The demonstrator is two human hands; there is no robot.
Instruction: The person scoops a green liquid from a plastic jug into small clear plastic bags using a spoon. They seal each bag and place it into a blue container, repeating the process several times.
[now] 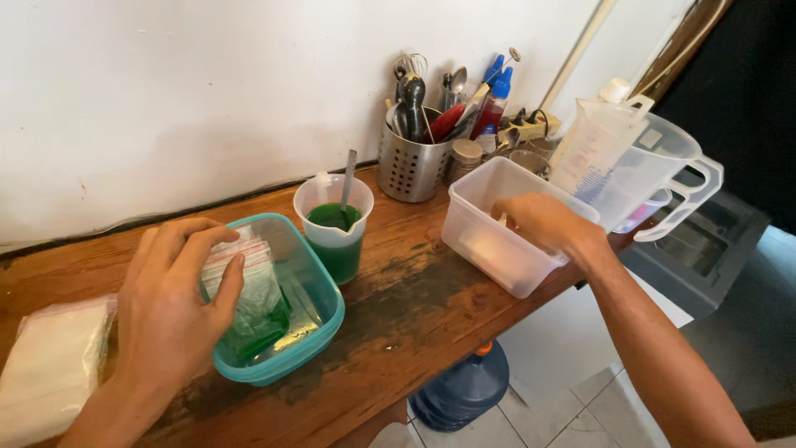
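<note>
A perforated metal holder [409, 168] packed with utensils stands at the white wall [166, 91] on the worn wooden counter [398, 319]. Beside it sit a small jar [466, 156] and a power strip [535, 126]. Two clear measuring jugs [638, 166] stand at the right end. A stack of plastic bags [50, 365] lies far left. Below, a blue water bottle [464, 390] rests on the tiled floor [564, 406]

tubs [319, 282] 2 | jugs [663, 166] 2 | cup [336, 241] 1 | utensil holder [409, 170] 1
</note>
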